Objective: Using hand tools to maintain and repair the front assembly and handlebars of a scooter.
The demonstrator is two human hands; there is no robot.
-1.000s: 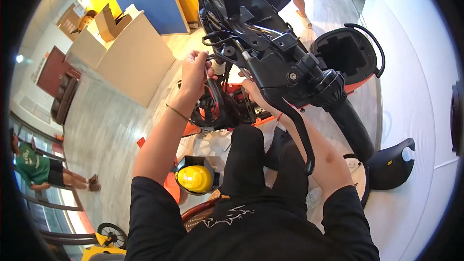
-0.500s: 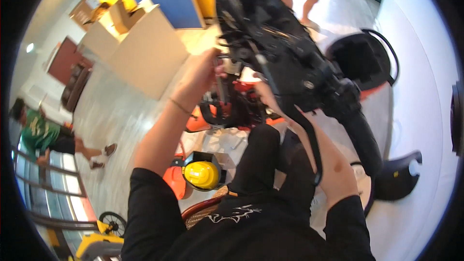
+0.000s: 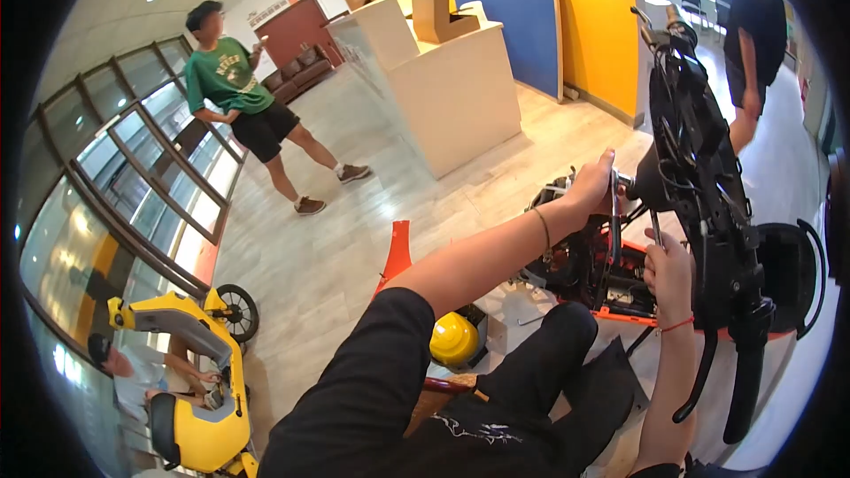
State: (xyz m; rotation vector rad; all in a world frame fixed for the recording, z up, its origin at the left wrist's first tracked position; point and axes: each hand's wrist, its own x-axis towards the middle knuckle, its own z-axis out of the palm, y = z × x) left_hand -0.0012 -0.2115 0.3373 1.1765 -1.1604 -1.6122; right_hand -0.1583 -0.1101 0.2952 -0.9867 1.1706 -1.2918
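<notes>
On the right stands the black handlebar assembly (image 3: 699, 150) of a partly stripped scooter, with its cables and brake levers exposed. My left hand (image 3: 589, 188), thumb up, is closed around a grey metal wrench (image 3: 615, 226) beside the steering stem. Lower and to the right, my right hand (image 3: 670, 270) grips a slim metal tool (image 3: 656, 228) whose tip reaches up under the handlebar; its exact kind is hidden. Below both hands lies the scooter's open front frame (image 3: 611, 288), with red-orange parts and dark wiring.
A yellow helmet (image 3: 454, 339) sits in a dark container by my knee. An orange panel (image 3: 397, 252) is beyond my left arm. At left, a person sits by a yellow scooter (image 3: 205, 425); another in a green shirt (image 3: 228, 80) stands near the white counter (image 3: 460, 93). Someone in black walks at right.
My view has swung left and levelled, so the handlebar now appears farther right. Both hands stay by the steering stem, and the tools in them now show clearly.
</notes>
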